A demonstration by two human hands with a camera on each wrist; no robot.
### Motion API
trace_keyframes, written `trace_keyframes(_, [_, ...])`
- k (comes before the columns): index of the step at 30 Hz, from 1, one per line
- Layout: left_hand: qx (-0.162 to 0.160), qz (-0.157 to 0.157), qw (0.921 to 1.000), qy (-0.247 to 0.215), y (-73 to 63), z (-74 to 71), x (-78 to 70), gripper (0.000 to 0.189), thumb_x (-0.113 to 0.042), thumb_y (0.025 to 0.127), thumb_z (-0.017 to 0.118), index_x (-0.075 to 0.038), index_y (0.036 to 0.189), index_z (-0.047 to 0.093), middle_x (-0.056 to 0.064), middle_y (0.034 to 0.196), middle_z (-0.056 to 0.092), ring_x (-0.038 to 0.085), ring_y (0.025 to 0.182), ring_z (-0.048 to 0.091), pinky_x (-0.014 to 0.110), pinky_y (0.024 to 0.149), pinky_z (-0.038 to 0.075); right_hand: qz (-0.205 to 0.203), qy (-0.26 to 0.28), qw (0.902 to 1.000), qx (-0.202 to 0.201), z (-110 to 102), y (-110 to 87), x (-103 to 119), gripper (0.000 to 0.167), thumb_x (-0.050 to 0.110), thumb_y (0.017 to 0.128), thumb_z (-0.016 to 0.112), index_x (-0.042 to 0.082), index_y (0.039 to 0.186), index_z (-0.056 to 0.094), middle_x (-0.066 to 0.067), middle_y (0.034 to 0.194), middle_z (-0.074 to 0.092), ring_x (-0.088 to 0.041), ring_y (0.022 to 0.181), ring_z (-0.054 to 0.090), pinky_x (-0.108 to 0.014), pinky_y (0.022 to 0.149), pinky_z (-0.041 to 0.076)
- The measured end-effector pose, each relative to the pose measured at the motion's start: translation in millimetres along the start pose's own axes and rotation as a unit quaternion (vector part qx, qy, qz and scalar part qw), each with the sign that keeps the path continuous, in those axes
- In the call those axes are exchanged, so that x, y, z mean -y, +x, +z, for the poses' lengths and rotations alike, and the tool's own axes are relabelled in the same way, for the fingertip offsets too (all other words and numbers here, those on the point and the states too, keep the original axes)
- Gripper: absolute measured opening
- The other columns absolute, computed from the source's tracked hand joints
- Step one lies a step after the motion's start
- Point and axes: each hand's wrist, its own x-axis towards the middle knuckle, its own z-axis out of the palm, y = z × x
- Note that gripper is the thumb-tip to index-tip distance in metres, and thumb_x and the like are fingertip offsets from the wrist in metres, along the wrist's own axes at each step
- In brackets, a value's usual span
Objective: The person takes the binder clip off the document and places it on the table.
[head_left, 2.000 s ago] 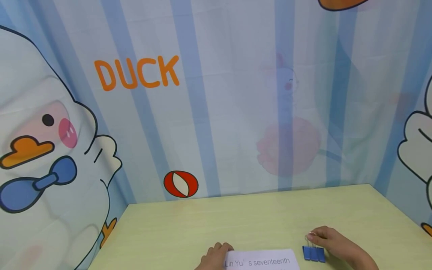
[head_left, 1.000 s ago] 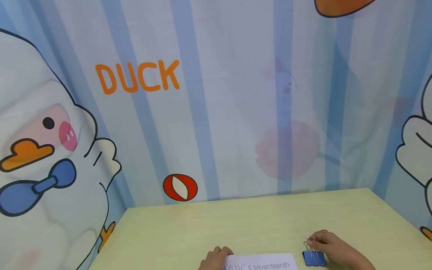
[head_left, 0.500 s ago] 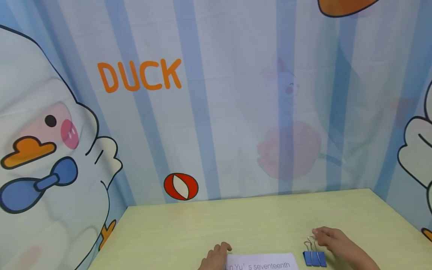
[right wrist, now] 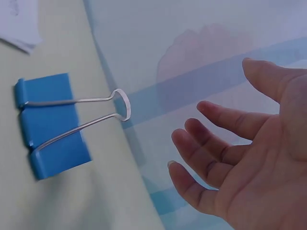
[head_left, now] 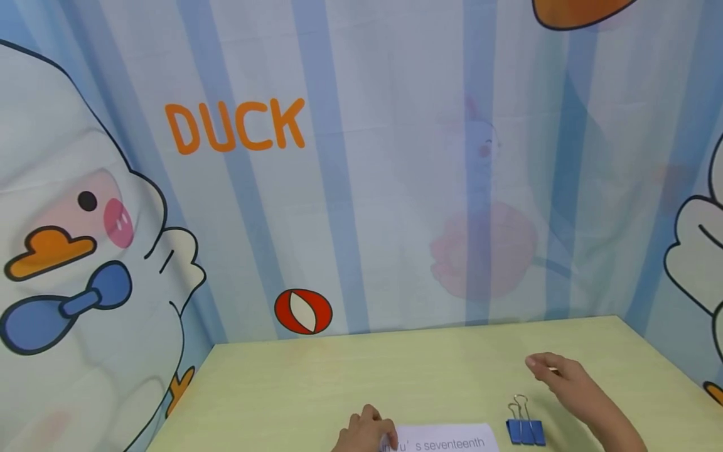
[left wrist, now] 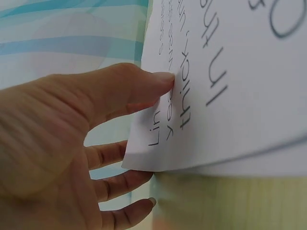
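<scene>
In the head view a blue binder clip [head_left: 526,432] stands on the table, its wire handles pointing up. Thumb and fingers spread apart, my right hand [head_left: 567,380] hovers above and to the right of it. The right wrist view shows the binder clip [right wrist: 55,124] apart from my right hand [right wrist: 254,143], which holds nothing. My left hand [head_left: 367,432] is at the left corner of the printed paper sheets [head_left: 446,438]. In the left wrist view my thumb [left wrist: 148,84] lies over the print while fingers pass behind the corner, pinching the paper [left wrist: 230,110]. The sheets' lower part is out of the head view.
The pale yellow table [head_left: 339,376] ends at a hanging curtain [head_left: 384,188] printed with ducks and the word DUCK. The curtain also closes off the left and right sides. In the right wrist view, a paper corner [right wrist: 19,24] lies to one side of the clip.
My right hand has let go of the binder clip's handle and risen away from it. My left thumb has moved onto the paper's corner. The clip stays standing in place.
</scene>
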Motion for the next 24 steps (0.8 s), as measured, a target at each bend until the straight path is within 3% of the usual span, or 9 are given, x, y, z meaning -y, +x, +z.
trace_keyframes(6, [0.021,-0.005,0.9998,-0.002,1.9,-1.8,-1.8,0.012,-0.021,0.086,0.081,-0.019,0.085,0.069,0.001,0.1,0.045,0.025,0.084,0.04,0.05,0.071,0.043,-0.034,-0.021,0.9991,-0.016,-3.1,-8.0,20.8,0.058,0.036,0.111,0.041,-0.014,0.14,0.046,-0.036,0.14,0.047,-0.052,0.125,0.049,-0.057,0.093,0.047])
trace_keyframes(13, [0.014,-0.006,0.9999,-0.003,5.3,-1.5,-2.1,0.007,-0.017,0.089,0.078,-0.016,0.084,0.072,0.001,0.099,0.049,0.025,0.088,0.043,0.053,0.074,0.044,-0.073,-0.044,0.9961,-0.023,0.6,-14.4,37.2,0.054,0.033,0.109,0.046,-0.011,0.139,0.049,-0.03,0.136,0.052,-0.046,0.118,0.054,-0.054,0.088,0.051])
trace_keyframes(18, [-0.001,-0.001,1.0,-0.001,10.4,0.3,2.1,0.008,-0.016,0.091,0.074,-0.012,0.085,0.077,0.003,0.098,0.055,0.028,0.091,0.049,0.058,0.075,0.045,-0.089,-0.067,0.9932,-0.033,9.0,-17.2,46.3,0.052,0.032,0.108,0.05,-0.009,0.139,0.049,-0.027,0.134,0.053,-0.042,0.115,0.058,-0.053,0.087,0.051])
trace_keyframes(24, [0.015,-0.008,0.9998,-0.013,10.0,-5.0,3.1,0.009,-0.014,0.091,0.075,-0.007,0.088,0.079,0.004,0.099,0.062,0.029,0.096,0.058,0.06,0.081,0.048,-0.104,-0.086,0.99,-0.041,23.4,-20.1,55.0,0.052,0.034,0.106,0.055,-0.006,0.138,0.051,-0.024,0.135,0.054,-0.038,0.115,0.058,-0.056,0.09,0.049])
